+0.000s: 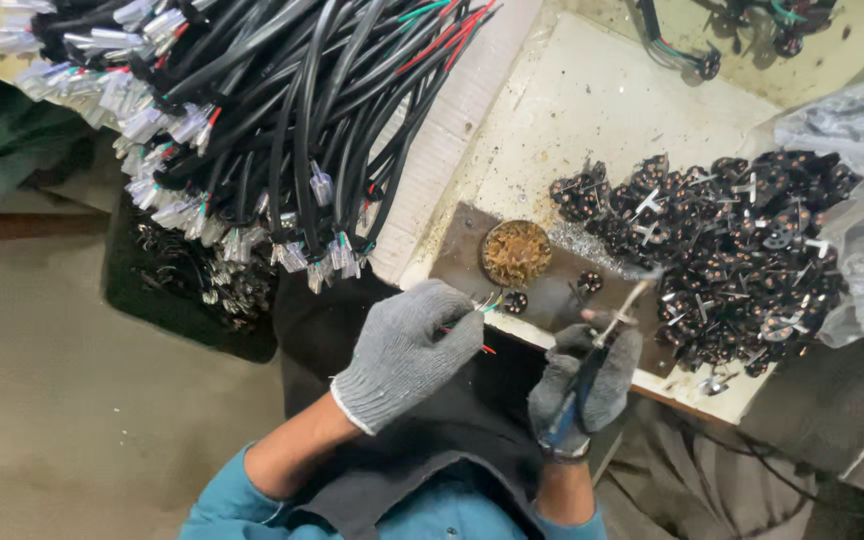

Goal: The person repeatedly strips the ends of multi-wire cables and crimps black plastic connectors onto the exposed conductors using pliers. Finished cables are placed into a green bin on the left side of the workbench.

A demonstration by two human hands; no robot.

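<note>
The left hand (pixel 407 350), in a grey knit glove, is closed in a pinch around the stripped end of a cable (pixel 474 318), whose thin red, green and pale wires stick out past the fingertips toward the workbench. The cable end sits at the near edge of the workbench (pixel 592 120), just in front of a small black round part (pixel 515 301) lying on a dark metal plate (pixel 552 290).

The right hand (pixel 584 385), also gloved in grey, is wrapped shut around the blue-black handle of a soldering iron (pixel 602 345); its slim metal shaft slants up and to the right, the tip over the plate near the heap of parts.

On the plate's far left corner stands a small round tin of brass-coloured tip-cleaning wool (pixel 515 253). To the right, a large heap of black round parts with copper spots and metal tabs (pixel 732 250) covers the right side of the workbench, touching a clear plastic bag (pixel 852 200) at the right edge. A thick bundle of black cables with clear connector ends (pixel 242 130) hangs over the left edge of the workbench, above a dark bin (pixel 187 290) on the floor. The person wears blue sleeves and a dark apron (pixel 432 440).
</note>
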